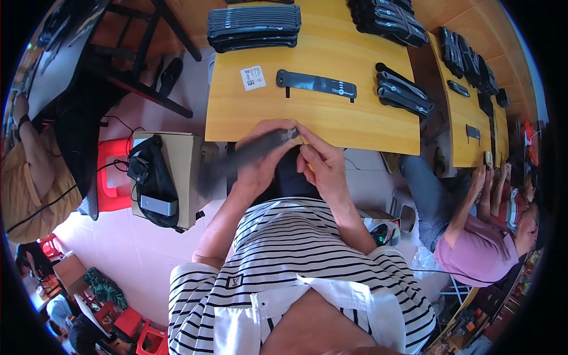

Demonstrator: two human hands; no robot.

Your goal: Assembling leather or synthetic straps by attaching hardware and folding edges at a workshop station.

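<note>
1. Black strip (254, 152), blurred, lies in my left hand (260, 168) at the near edge of the yellow table (266, 118), above my lap.
2. Its long axis runs from lower left up to the right, ending at my right hand (322, 165).
3. Left fingers wrap around it; right fingertips (303, 137) pinch its upper right end.
</note>
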